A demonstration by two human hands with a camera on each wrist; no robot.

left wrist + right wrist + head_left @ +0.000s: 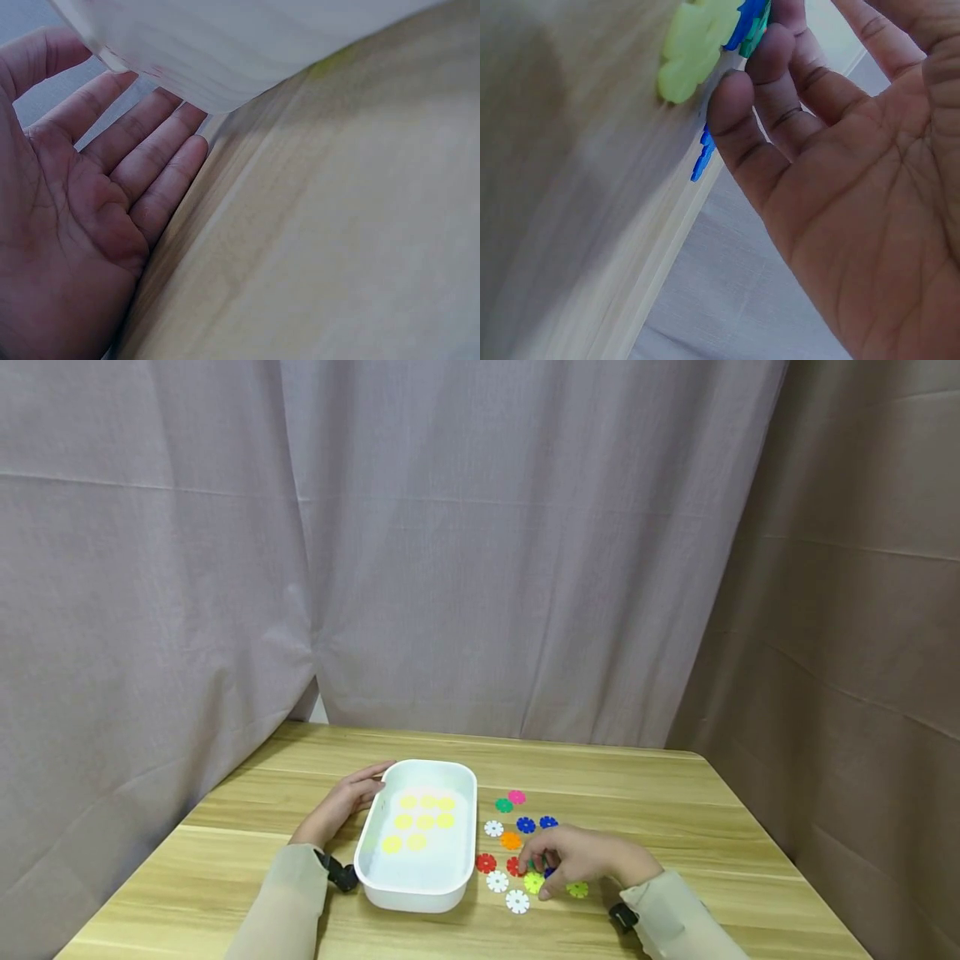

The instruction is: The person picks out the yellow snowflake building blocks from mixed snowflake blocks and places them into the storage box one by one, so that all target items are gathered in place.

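Observation:
A white plastic tray (416,900) stands on the table with several yellow snowflake discs (425,822) spread over its floor. My left hand (341,806) rests against the tray's left side; in the left wrist view its fingers reach out to the tray's outer wall. Right of the tray, my right hand (581,853) is low over loose snowflake discs, fingers loosely bent and nothing seen between them. Nearest its fingertips are a yellow-green disc (533,882) and a red disc (514,866). Green and blue discs are partly hidden beneath this hand.
Several more discs lie around the right hand: white (517,902), red (486,863), orange (511,841), blue (526,825), green (504,806) and pink (517,797). Another yellow-green disc (577,890) sits near the right wrist. Grey curtains (487,568) hang behind the wooden table (637,785).

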